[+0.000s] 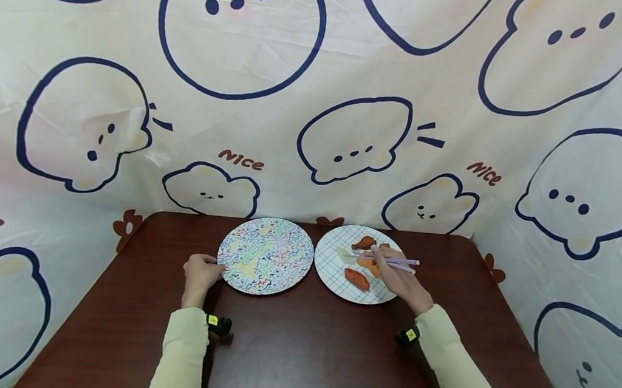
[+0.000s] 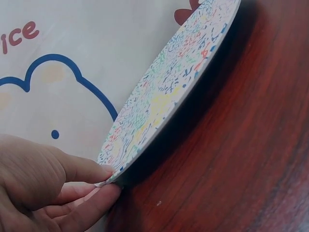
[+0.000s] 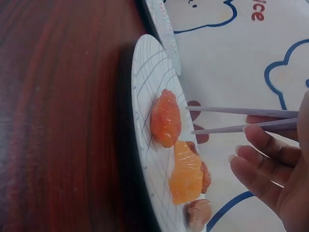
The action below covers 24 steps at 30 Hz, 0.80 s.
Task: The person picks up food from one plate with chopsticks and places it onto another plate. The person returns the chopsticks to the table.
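Note:
My left hand pinches the near-left rim of a round plate speckled in many colours, thumb on top and fingers beneath, as the left wrist view shows. My right hand holds a pair of lavender chopsticks over a white plate with a grid of thin lines. In the right wrist view the chopstick tips stand apart with nothing between them. On the gridded plate lie an orange segment, a glossy red-orange piece of food and brownish pieces, partly hidden by the hand.
Both plates sit side by side near the far edge of a dark brown wooden table. A pale cloth printed with blue-outlined cartoon heads hangs behind and along both sides.

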Each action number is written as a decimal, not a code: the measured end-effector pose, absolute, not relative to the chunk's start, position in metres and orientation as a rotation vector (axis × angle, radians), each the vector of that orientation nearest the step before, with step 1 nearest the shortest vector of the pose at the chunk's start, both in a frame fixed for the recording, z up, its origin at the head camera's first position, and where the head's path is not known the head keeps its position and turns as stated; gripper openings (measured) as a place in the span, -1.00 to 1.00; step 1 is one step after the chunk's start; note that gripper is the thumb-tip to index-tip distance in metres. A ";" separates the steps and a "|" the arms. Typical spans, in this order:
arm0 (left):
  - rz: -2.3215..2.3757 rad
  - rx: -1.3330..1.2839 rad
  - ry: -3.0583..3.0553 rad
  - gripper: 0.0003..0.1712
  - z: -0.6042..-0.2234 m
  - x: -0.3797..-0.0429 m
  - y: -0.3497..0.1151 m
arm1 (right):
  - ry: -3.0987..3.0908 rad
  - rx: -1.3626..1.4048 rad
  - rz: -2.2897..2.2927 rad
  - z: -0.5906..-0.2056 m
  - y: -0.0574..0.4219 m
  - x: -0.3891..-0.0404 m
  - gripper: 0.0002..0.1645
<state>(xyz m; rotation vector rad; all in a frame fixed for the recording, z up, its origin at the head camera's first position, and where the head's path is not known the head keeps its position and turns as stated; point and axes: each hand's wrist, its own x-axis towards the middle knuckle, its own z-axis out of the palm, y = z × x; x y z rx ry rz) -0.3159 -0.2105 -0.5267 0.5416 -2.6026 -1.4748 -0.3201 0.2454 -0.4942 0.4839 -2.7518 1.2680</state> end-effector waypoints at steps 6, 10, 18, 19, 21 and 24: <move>-1.481 0.529 -2.602 -0.57 -0.526 -0.315 -0.209 | -2.886 0.426 1.197 -0.494 0.242 -0.329 -0.30; -1.476 0.528 -2.604 -0.56 -0.526 -0.314 -0.210 | -2.902 0.541 1.103 -0.492 0.238 -0.328 -0.46; -1.474 0.522 -2.593 -0.59 -0.527 -0.313 -0.212 | -2.819 0.592 1.048 -0.490 0.234 -0.322 -0.47; -1.478 0.516 -2.593 -0.58 -0.527 -0.314 -0.212 | -2.804 0.560 1.096 -0.491 0.235 -0.323 -0.46; -1.481 0.515 -2.592 -0.58 -0.527 -0.314 -0.212 | -2.784 0.490 1.179 -0.492 0.238 -0.325 -0.43; -1.486 0.523 -2.592 -0.58 -0.528 -0.314 -0.212 | -2.810 0.438 1.205 -0.494 0.242 -0.327 -0.37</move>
